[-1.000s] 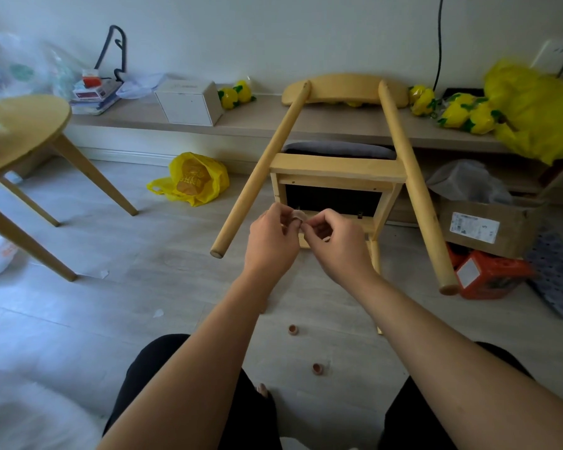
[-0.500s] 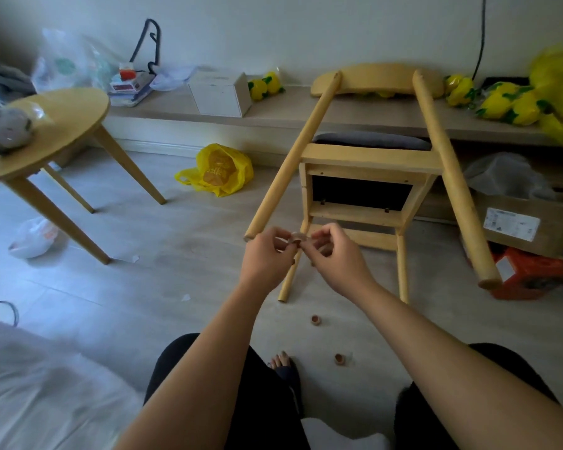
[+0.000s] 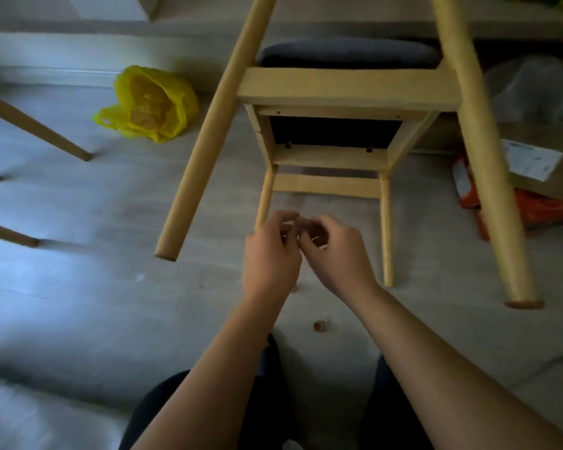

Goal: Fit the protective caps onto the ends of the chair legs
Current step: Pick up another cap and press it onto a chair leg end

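The floor (image 3: 88, 297) of pale planks spreads under both hands. Beyond the hands the chair (image 3: 348, 89) lies tipped over, seat away from the person and four legs pointing back toward them. Its two thick legs pass on either side of the hands: one ends left of the left hand (image 3: 270, 258), its tip clear of the floor, and the other ends right of the right hand (image 3: 335, 254) and nearer the person. The two thin legs lie lower, between them; the left thin leg runs down behind the left hand, so its end is hidden, and the right thin leg ends just right of the right hand. Far left of the hands stand the table legs (image 3: 36, 131). Up and left of the hands a yellow bag (image 3: 150, 103) lies on the floor. Right of the hands, past the thick leg, sit a box (image 3: 543, 164) and an orange pack (image 3: 533, 206).

The hands meet fingertip to fingertip in front of the chair, both pinching one small brown cap (image 3: 303, 222) between them; blur hides its detail. Another cap (image 3: 319, 326) lies on the floor below the hands, between the forearms.
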Action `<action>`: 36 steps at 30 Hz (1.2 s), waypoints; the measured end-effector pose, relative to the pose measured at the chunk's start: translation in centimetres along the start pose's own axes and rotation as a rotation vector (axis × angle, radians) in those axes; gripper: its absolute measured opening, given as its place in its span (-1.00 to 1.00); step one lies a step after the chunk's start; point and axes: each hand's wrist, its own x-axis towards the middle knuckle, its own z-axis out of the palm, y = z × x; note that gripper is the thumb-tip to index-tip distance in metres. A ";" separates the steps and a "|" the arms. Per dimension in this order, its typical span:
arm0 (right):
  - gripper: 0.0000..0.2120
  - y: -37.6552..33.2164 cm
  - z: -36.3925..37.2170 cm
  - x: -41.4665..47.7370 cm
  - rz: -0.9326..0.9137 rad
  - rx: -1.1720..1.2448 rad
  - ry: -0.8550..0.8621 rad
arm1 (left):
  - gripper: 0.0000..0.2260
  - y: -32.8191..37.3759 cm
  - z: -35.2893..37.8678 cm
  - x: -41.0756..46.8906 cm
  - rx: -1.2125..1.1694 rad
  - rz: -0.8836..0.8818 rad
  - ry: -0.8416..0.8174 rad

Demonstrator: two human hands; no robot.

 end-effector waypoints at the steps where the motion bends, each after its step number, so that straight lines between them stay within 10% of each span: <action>1: -0.84 0.4 0.0 0.1 0.013 0.013 0.011 | -0.80 0.1 0.3 0.1 -0.019 -0.013 -0.022; 23: -0.60 -7.5 4.9 -6.2 0.218 0.024 -0.017 | -0.93 -2.3 -10.8 -0.3 0.223 -0.076 -0.326; 36: -0.51 -15.4 3.9 -14.3 0.083 -0.435 -0.173 | -0.69 -2.3 -18.2 -9.2 0.203 -0.051 -0.349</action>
